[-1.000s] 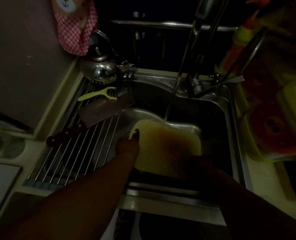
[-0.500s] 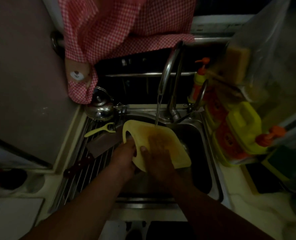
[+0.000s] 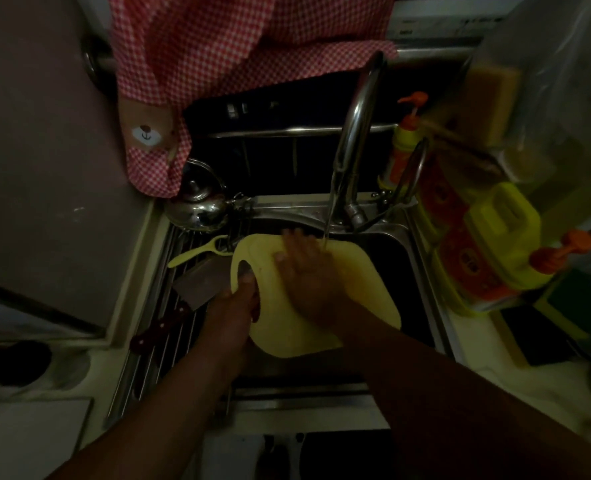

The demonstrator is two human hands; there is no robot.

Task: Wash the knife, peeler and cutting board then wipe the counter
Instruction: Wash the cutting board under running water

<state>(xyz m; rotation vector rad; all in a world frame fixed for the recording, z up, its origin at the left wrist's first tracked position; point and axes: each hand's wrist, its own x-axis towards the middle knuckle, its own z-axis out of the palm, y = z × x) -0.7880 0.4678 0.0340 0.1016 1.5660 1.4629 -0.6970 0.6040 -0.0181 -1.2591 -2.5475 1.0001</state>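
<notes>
With the left hand (image 3: 236, 301) hooked through the pale yellow plastic cutting board's (image 3: 356, 292) handle hole and the right hand (image 3: 304, 268) rubbing flat-open, wet plastic might slip into the steel sink (image 3: 422, 271).

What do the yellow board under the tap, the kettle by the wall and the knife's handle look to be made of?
Cutting board: probably plastic, smooth pale yellow, thin, with a moulded handle slot. Kettle: polished metal, likely stainless steel, with mirror-like highlights. Knife handle: dark reddish with pale rivet dots, perhaps wood; too dim to be sure.
</notes>
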